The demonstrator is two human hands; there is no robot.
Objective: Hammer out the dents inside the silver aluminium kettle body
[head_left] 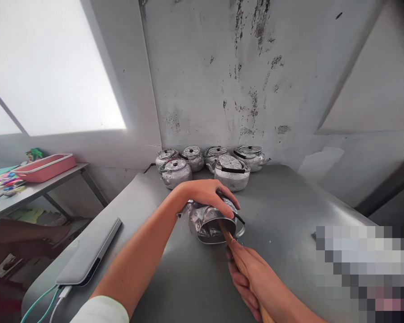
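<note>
A small silver kettle [208,224] lies on its side on the grey metal table [289,202], its open mouth turned toward me. My left hand [210,194] rests on top of it, fingers curved over its body and pinning it down. My right hand [252,278] is closed round a wooden stick [229,242], whose far end goes into the kettle's mouth. A loose black handle of the kettle shows by the rim.
Several lidded silver kettles [205,163] stand in a cluster at the table's back by the stained wall. A closed grey laptop [90,251] with cables lies at the left edge. A side table with a pink tray [45,167] stands far left.
</note>
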